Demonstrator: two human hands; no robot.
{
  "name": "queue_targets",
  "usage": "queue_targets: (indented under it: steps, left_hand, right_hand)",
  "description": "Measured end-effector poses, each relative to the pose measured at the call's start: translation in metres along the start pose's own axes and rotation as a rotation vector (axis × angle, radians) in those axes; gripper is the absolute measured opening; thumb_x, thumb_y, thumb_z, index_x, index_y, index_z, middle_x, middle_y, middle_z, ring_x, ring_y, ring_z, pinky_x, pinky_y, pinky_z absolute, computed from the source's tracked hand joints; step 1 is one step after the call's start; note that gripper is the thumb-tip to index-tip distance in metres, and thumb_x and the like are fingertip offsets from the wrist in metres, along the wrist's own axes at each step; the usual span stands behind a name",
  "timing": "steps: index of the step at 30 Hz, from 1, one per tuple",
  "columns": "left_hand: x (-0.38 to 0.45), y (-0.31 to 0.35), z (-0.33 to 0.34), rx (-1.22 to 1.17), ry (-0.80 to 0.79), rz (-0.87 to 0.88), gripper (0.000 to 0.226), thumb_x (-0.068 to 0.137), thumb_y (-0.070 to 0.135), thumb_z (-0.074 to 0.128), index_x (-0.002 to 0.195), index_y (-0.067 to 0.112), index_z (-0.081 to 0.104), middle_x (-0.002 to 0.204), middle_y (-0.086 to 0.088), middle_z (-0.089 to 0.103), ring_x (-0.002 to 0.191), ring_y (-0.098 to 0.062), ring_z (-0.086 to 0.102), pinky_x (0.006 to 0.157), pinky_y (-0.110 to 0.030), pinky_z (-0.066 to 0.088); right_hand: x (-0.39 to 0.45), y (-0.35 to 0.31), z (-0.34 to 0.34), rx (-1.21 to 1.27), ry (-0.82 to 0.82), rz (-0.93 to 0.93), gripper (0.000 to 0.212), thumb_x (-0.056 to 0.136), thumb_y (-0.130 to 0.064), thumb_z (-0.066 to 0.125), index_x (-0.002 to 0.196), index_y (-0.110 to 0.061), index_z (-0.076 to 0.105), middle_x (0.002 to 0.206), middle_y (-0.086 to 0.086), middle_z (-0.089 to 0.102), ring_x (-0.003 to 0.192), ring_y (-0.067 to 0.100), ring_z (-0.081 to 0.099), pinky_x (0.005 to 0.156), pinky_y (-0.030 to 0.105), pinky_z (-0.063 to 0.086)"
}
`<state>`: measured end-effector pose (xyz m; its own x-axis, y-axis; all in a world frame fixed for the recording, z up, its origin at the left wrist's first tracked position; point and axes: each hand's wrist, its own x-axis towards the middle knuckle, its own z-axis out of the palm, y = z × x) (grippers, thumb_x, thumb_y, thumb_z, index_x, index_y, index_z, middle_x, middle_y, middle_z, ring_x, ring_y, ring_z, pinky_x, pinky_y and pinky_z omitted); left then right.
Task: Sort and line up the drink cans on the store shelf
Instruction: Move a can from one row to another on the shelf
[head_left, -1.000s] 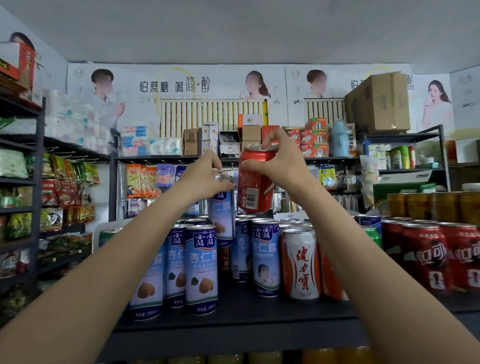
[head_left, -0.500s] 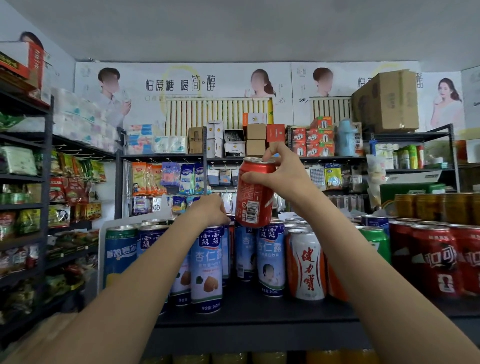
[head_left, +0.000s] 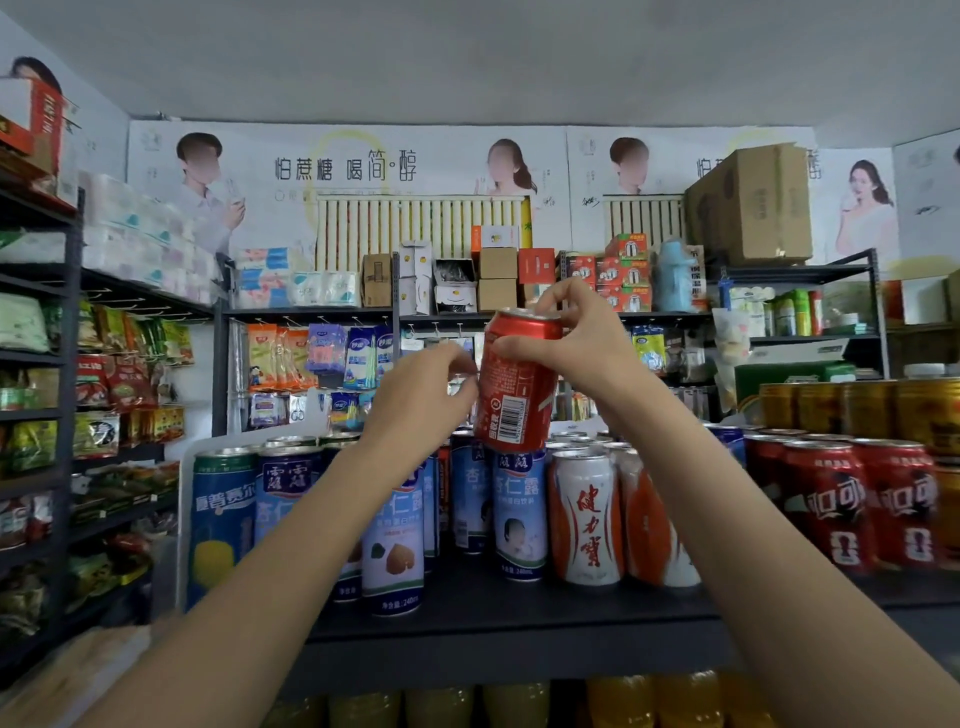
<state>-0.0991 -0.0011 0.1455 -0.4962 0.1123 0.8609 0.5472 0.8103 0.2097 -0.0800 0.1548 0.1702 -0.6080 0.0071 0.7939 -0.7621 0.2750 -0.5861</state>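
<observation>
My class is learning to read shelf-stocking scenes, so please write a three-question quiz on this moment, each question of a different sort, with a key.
1. True or false: the right hand holds the red can up in the air, above the cans standing on the shelf.
2. Which cans stand at the far right of the shelf? A) red cans B) green bottles C) white cartons
3. Fill in: the left hand holds ____.

Key
1. True; the right hand grips it near the top.
2. A
3. Nothing; its fingers are curled beside the red can.
</observation>
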Motion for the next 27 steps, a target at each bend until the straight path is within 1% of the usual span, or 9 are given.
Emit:
queue_targets:
  steps: [5,7,10,14,16,20,22,25,27]
  left_hand:
    - [-0.005,0.052,0.019,-0.284,0.018,0.135,0.023,0.09,0.012,0.052,0.113,0.015,0.056,0.11,0.003,0.063,0.1,-0.014,0.058,0.089,-0.034,0.048]
    - [-0.011,0.074,0.03,-0.318,-0.038,0.204,0.03,0.09,0.015,0.053,0.12,0.017,0.051,0.117,0.004,0.059,0.103,-0.009,0.055,0.088,-0.027,0.044]
    - [-0.022,0.099,0.054,-0.245,-0.116,0.3,0.038,0.09,0.021,0.055,0.126,0.018,0.046,0.124,0.004,0.054,0.11,-0.009,0.049,0.09,-0.023,0.037]
    - [-0.033,0.124,0.094,-0.178,-0.183,0.277,0.04,0.089,0.026,0.056,0.127,0.019,0.046,0.128,0.003,0.053,0.117,-0.012,0.049,0.102,-0.034,0.039]
    - [-0.033,0.138,0.113,-0.084,-0.217,0.263,0.04,0.089,0.032,0.055,0.126,0.019,0.048,0.123,0.004,0.056,0.114,-0.012,0.05,0.104,-0.035,0.036]
    - [-0.033,0.161,0.145,0.171,-0.234,0.261,0.037,0.087,0.046,0.053,0.116,0.023,0.055,0.111,0.008,0.058,0.104,-0.011,0.051,0.098,-0.029,0.037]
    - [-0.033,0.166,0.156,0.228,-0.208,0.237,0.035,0.087,0.046,0.054,0.116,0.025,0.054,0.115,0.009,0.057,0.109,-0.011,0.048,0.097,-0.028,0.033]
    - [-0.036,0.167,0.163,0.253,-0.173,0.202,0.034,0.088,0.041,0.054,0.118,0.027,0.052,0.121,0.012,0.053,0.115,-0.009,0.043,0.101,-0.027,0.028]
    - [-0.039,0.167,0.166,0.266,-0.151,0.185,0.033,0.088,0.041,0.054,0.117,0.028,0.052,0.121,0.012,0.052,0.116,-0.01,0.042,0.102,-0.028,0.027]
  right_hand:
    - [-0.016,-0.006,-0.053,-0.034,0.037,0.013,0.045,0.065,-0.02,0.082,0.094,-0.015,0.047,0.099,0.007,0.066,0.084,0.021,0.067,0.071,0.033,0.058]
    - [-0.025,-0.006,-0.082,-0.093,0.05,0.029,0.05,0.066,-0.02,0.081,0.103,-0.009,0.049,0.097,0.003,0.066,0.084,0.018,0.067,0.068,0.028,0.055]
    - [-0.04,-0.001,-0.125,-0.186,0.049,0.061,0.051,0.068,-0.022,0.079,0.106,-0.01,0.048,0.093,-0.002,0.064,0.081,0.012,0.065,0.063,0.023,0.052]
    - [-0.058,0.029,-0.177,-0.293,0.059,0.133,0.047,0.067,-0.024,0.08,0.101,-0.014,0.048,0.093,-0.003,0.06,0.083,0.016,0.062,0.072,0.037,0.057]
    - [-0.064,0.051,-0.195,-0.342,0.029,0.16,0.047,0.066,-0.027,0.08,0.1,-0.017,0.049,0.094,-0.003,0.06,0.083,0.017,0.062,0.071,0.038,0.057]
    - [-0.078,0.097,-0.21,-0.438,-0.043,0.1,0.042,0.067,-0.03,0.08,0.091,-0.022,0.047,0.1,-0.005,0.059,0.082,0.004,0.058,0.061,0.019,0.052]
    - [-0.084,0.112,-0.211,-0.426,-0.065,0.043,0.041,0.069,-0.029,0.08,0.093,-0.02,0.047,0.094,-0.01,0.059,0.077,-0.006,0.056,0.058,0.009,0.048]
    - [-0.093,0.128,-0.203,-0.439,-0.092,-0.049,0.039,0.077,-0.03,0.073,0.099,-0.022,0.042,0.091,-0.011,0.059,0.079,0.001,0.06,0.065,0.015,0.053]
    - [-0.098,0.14,-0.196,-0.51,-0.07,-0.092,0.04,0.081,-0.033,0.068,0.109,-0.024,0.04,0.109,-0.003,0.055,0.099,0.011,0.055,0.084,0.023,0.05]
